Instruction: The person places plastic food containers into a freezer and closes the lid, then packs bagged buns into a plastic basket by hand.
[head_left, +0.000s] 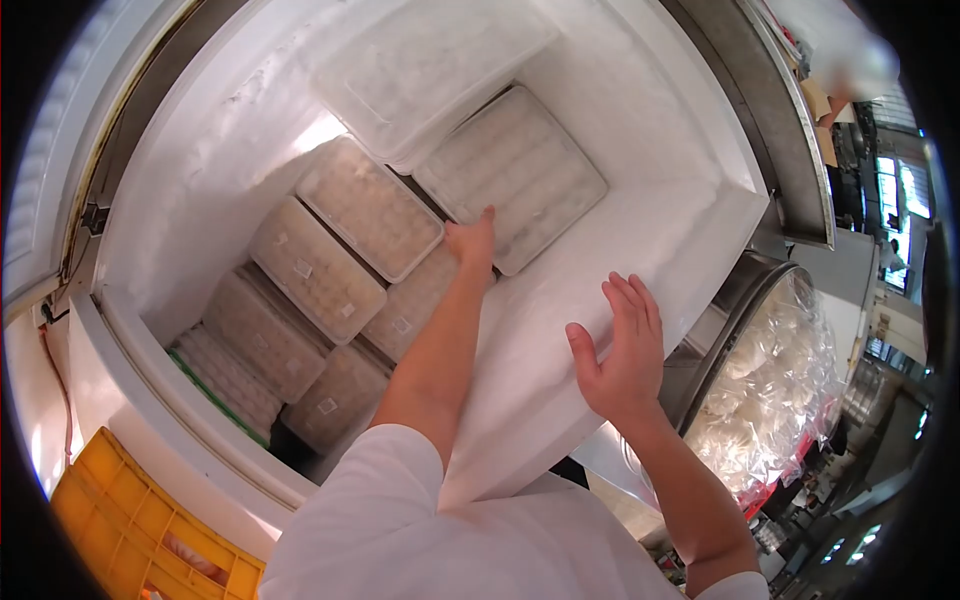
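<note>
Inside a frosted chest freezer (640, 215), lidded plastic containers of pale food lie in stacks. My left hand (472, 243) reaches down into it, at the near right corner of a frosted container (370, 207); its thumb points up beside a larger container (515, 175). Its fingertips are partly hidden, so the grip on the corner is hard to make out. My right hand (625, 350) is raised over the freezer's right wall, fingers extended and thumb apart, with nothing in it. Another labelled container (318, 270) lies to the left.
A large frosted container (430, 70) sits high at the back. At lower left is a yellow crate (150, 520). A round metal vessel covered in clear plastic (770, 380) stands at right. Part of another person (838, 105) shows at upper right.
</note>
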